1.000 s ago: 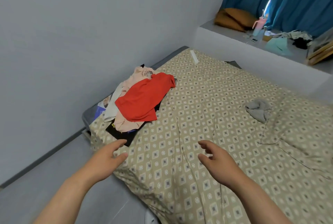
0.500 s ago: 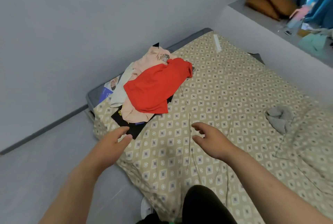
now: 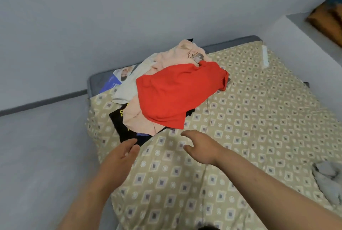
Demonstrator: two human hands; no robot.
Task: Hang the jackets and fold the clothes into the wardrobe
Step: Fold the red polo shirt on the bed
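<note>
Clothes pile point(image 3: 172, 96): our left grip point(image 3: 120, 157) and right grip point(image 3: 201, 148), both open and empty, have drawn nearer; we judge lifting comes next.

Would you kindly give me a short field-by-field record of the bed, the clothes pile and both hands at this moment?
surface: bed cover, beige, patterned
pile top: red garment
beneath: peach garment, cream garment, black garment lowest
left hand: open, fingertips at the black garment's near edge; contact unclear
right hand: open, holding nothing, just short of the red garment
apart from pile: grey cloth, far right on the cover
</note>
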